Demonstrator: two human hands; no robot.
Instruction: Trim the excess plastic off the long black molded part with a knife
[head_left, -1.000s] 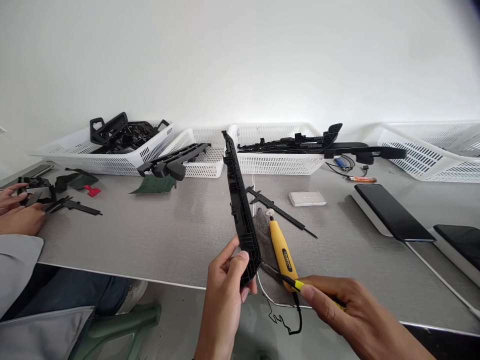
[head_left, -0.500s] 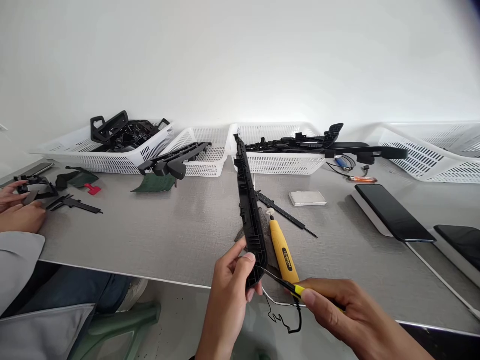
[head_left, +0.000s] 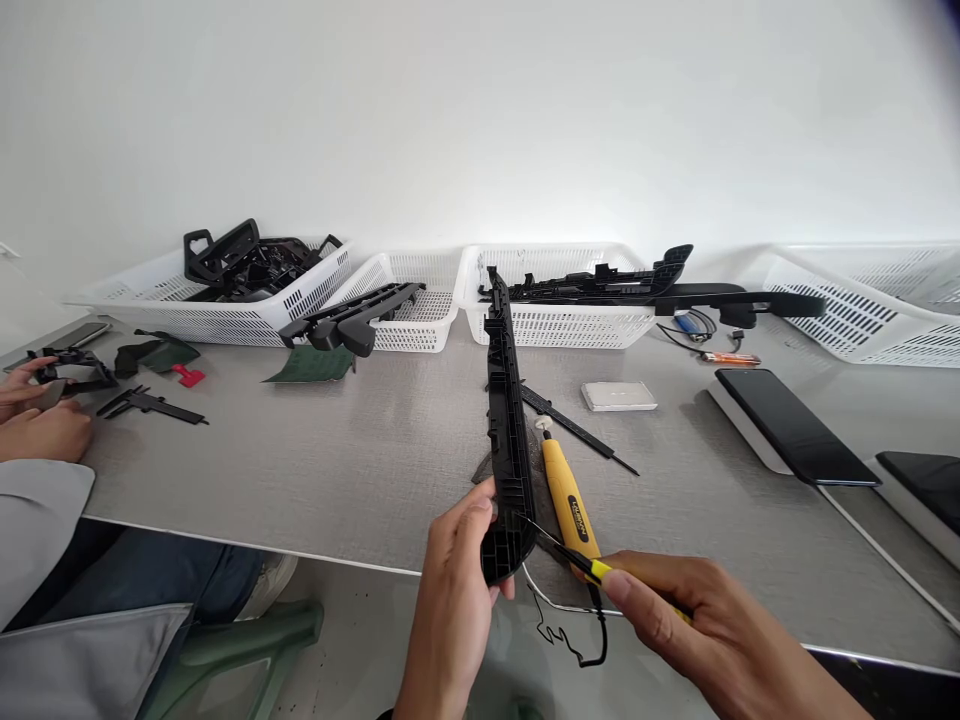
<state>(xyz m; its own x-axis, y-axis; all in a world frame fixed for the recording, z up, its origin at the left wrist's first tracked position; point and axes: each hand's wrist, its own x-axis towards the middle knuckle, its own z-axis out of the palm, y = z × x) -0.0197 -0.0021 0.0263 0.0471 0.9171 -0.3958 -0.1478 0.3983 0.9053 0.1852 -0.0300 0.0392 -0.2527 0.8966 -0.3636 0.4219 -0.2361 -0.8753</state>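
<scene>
Our left hand (head_left: 457,570) fingers clamp the trim (head_left: 507,420) at its near end, long axis running far; right hand (head_left: 675,615) fingers pinch the blade tool (head_left: 581,562), tip touching trim from the right.

A single head-worn view looks forward and down from the near edge of the counter (head_left: 337,470), facing the white wall on the far side. It sits close above the person's own left hand (head_left: 457,580) and right hand (head_left: 690,620) at the bottom, while the white baskets (head_left: 551,300) line the far edge and another person's hands (head_left: 37,420) enter at far left.
</scene>
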